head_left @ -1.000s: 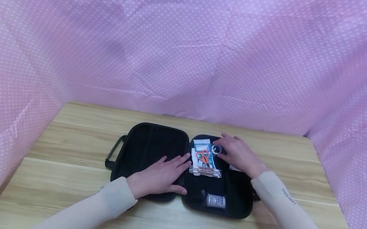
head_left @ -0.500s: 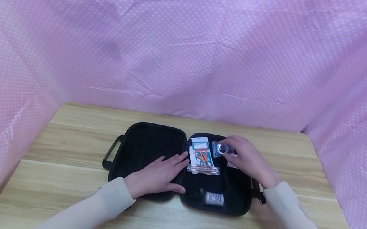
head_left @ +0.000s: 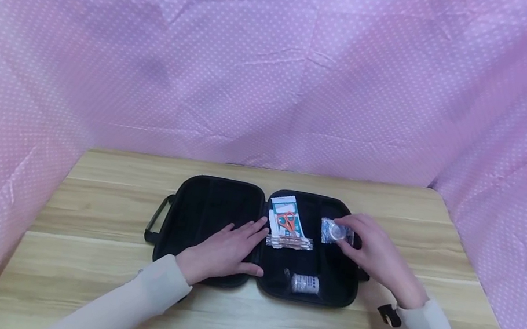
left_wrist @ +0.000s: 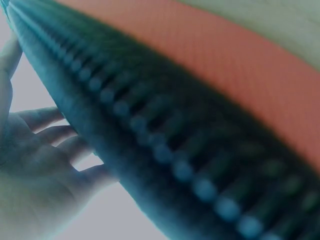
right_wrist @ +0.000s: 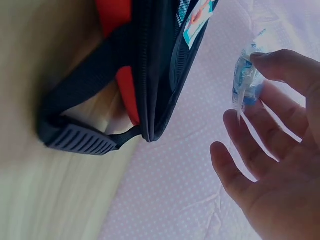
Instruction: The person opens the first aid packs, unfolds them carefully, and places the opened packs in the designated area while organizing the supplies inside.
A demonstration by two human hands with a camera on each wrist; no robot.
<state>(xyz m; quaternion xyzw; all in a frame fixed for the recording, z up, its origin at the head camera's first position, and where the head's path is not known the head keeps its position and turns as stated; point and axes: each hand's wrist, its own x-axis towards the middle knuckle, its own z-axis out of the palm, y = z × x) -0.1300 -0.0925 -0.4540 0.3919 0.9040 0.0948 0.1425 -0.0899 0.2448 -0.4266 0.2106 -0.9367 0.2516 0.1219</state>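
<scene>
A black zippered case lies unfolded on the table. My left hand rests over its left half with straight fingers reaching the middle fold. In the left wrist view, the case's zipper crosses in front of that hand. Over the right half, my right hand pinches a small clear packet with a white ring-shaped roll inside. The right wrist view has the packet between thumb and fingers. Orange-handled scissors lie on white-and-teal packaging in the right half, above a packet of cotton swabs.
A wrapped white roll sits near the front of the right half. The case has a carry handle at its left side and another handle at its right. Pink dotted cloth hangs behind the wooden table.
My right hand has moved right and toward me, carrying the clear packet from beside the scissors to the outer part of the right half. The left hand stays put.
</scene>
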